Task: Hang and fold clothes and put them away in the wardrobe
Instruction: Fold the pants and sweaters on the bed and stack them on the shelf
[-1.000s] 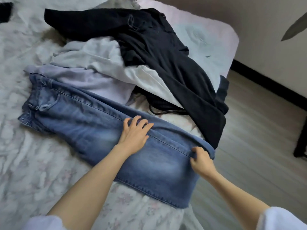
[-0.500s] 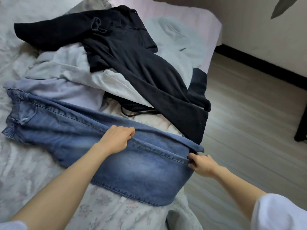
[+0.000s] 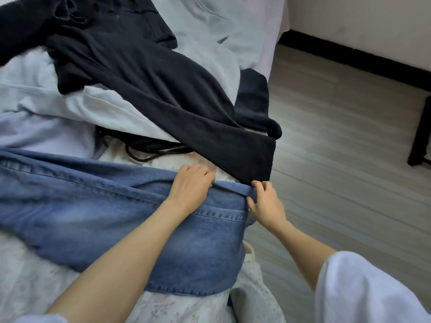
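1. The jeans (image 3: 98,206) are lying flat across the near side of the bed (image 3: 30,283), legs together, with their hem end reaching the bed's edge by the floor (image 3: 338,183).
2. The left hand (image 3: 191,185) is resting on the jeans near the far edge of the leg, fingers curled over that edge; whether its grip is actually closing on cloth I cannot tell.
3. The right hand (image 3: 265,203) is pinching the hem corner of the jeans, its grip clamped on the denim at the bed's edge.
4. Judging by this, the folding of the jeans is only beginning: they are smoothed out but no fold is made yet.
5. Much is waiting behind them: a black garment (image 3: 144,73) is sprawling over a white garment (image 3: 100,106), a pale lilac one (image 3: 46,134) is lying just beside the jeans, and a black cord (image 3: 149,152) is showing underneath.
6. Nothing is hung or put away as far as can be seen; no wardrobe is in view.
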Demonstrator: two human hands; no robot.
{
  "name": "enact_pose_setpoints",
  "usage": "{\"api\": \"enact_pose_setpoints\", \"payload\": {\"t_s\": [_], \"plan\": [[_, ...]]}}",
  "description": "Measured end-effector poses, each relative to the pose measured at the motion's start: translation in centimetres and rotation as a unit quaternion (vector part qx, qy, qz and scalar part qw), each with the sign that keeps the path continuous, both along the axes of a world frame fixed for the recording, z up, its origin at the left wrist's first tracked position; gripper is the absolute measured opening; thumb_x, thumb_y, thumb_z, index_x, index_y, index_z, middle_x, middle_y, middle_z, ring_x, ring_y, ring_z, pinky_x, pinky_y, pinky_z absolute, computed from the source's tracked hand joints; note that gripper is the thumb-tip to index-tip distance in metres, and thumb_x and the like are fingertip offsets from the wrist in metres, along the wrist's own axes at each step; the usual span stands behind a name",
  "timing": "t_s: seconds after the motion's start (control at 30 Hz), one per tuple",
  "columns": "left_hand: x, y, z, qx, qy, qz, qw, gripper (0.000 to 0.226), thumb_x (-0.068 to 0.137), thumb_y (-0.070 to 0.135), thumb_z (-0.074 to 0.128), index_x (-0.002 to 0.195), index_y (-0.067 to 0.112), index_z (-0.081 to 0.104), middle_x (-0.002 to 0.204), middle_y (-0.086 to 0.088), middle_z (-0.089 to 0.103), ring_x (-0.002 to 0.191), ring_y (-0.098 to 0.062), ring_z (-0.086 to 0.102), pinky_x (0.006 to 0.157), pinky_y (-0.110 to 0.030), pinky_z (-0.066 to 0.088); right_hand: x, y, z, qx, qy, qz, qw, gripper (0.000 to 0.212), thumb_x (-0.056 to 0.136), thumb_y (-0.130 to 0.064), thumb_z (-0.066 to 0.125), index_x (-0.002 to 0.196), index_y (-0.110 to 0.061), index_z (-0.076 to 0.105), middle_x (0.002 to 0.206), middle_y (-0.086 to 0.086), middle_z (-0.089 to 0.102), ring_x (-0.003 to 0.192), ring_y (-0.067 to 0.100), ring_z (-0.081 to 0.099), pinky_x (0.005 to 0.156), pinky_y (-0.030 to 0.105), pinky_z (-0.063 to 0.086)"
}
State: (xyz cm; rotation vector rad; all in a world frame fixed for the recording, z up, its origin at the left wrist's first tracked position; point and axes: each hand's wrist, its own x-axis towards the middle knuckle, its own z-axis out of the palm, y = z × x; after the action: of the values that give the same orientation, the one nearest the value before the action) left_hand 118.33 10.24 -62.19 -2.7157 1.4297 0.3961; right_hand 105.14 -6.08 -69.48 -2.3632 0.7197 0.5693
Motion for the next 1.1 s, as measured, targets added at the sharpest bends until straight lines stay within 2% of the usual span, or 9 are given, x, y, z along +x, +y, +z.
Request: {"api": "enact_pose_setpoints", "payload": {"t_s": [0.1,0.2,0.33,0.47,0.57,0.7,0.9,0.97,1.1], "plan": [[0.0,-0.8,0.1,-0.009,0.035,0.011,0.999,0.009,0.087,0.018,0.061,0.083,0.011,0.061,0.076,-0.006,0.063,0.072,-0.027,0.058,0.059,-0.033,0.035,0.2,-0.7,-0.5,-0.028,-0.018,0.016,0.999,0.022,0.091,-0.02,0.044,0.11,-0.013,0.053,0.113,0.005,0.049,0.106,0.027,0.046,0.079,0.038,0.041],[-0.1,-1.4,0.4,0.033,0.057,0.023,0.998,0.023,0.099,0.026,0.036,0.099,0.01,0.052,0.094,-0.008,0.064,0.085,-0.028,0.055,0.063,-0.032,0.031,-0.4,-1.8,0.2,0.018,-0.037,0.017,0.999,0.007,0.083,-0.012,0.046,0.088,-0.014,0.05,0.085,0.003,0.057,0.088,0.027,0.052,0.085,0.036,0.035],[0.5,-2.3,0.7,0.068,0.16,0.079,0.982,0.023,0.097,0.032,0.038,0.103,0.014,0.051,0.102,-0.006,0.064,0.092,-0.027,0.054,0.069,-0.033,0.035,0.2,-4.7,1.8,0.07,0.015,0.065,0.995,0.004,0.079,-0.018,0.046,0.082,-0.019,0.044,0.072,0.002,0.055,0.075,0.029,0.051,0.07,0.031,0.03],[0.6,-4.0,0.6,0.12,0.19,0.077,0.971,0.031,0.091,0.042,0.049,0.088,0.013,0.061,0.094,-0.005,0.066,0.09,-0.026,0.057,0.066,-0.03,0.033,1.6,-7.4,2.6,0.045,0.144,0.196,0.969,0.016,0.079,-0.024,0.048,0.065,-0.022,0.042,0.068,-0.002,0.053,0.075,0.025,0.048,0.076,0.033,0.03],[0.4,-5.1,0.0,0.127,0.169,0.112,0.971,0.025,0.092,0.037,0.049,0.094,0.016,0.063,0.1,-0.006,0.066,0.096,-0.026,0.058,0.07,-0.03,0.034,1.4,-10.1,1.8,-0.062,0.211,0.222,0.95,0.011,0.082,-0.023,0.048,0.086,-0.019,0.057,0.097,0.005,0.059,0.096,0.028,0.053,0.085,0.039,0.03],[-0.7,-5.8,-0.4,0.069,0.068,0.164,0.982,0.031,0.098,0.033,0.039,0.102,0.016,0.065,0.106,-0.003,0.065,0.102,-0.024,0.056,0.082,-0.032,0.033,-0.1,-13.4,1.2,-0.219,0.125,0.03,0.967,0.027,0.089,-0.015,0.044,0.114,-0.011,0.053,0.12,0.014,0.05,0.113,0.033,0.048,0.093,0.042,0.033],[-2.4,-1.6,0.7,-0.107,-0.007,0.056,0.993,0.017,0.082,0.022,0.051,0.077,0.014,0.065,0.078,0.0,0.059,0.077,-0.022,0.056,0.075,-0.03,0.027,-2.3,-4.7,1.5,0.008,-0.006,0.057,0.998,0.029,0.086,-0.008,0.044,0.112,-0.008,0.056,0.114,0.011,0.058,0.106,0.031,0.053,0.084,0.039,0.044],[-2.5,1.4,1.6,-0.071,-0.022,0.013,0.997,0.007,0.075,0.021,0.066,0.075,0.014,0.065,0.077,0.0,0.059,0.076,-0.023,0.057,0.075,-0.032,0.026,-2.9,-0.8,2.1,0.059,-0.016,0.1,0.993,0.028,0.085,-0.01,0.046,0.111,-0.009,0.055,0.112,0.009,0.057,0.106,0.031,0.051,0.084,0.039,0.042],[-1.9,6.0,3.2,0.057,-0.022,0.005,0.998,0.024,0.064,0.029,0.078,0.078,0.015,0.065,0.076,0.0,0.061,0.078,-0.025,0.059,0.079,-0.039,0.028,-3.6,3.4,2.3,0.07,0.003,0.111,0.991,0.037,0.087,-0.021,0.049,0.124,-0.019,0.046,0.12,0.001,0.048,0.115,0.022,0.042,0.092,0.037,0.033]]}}
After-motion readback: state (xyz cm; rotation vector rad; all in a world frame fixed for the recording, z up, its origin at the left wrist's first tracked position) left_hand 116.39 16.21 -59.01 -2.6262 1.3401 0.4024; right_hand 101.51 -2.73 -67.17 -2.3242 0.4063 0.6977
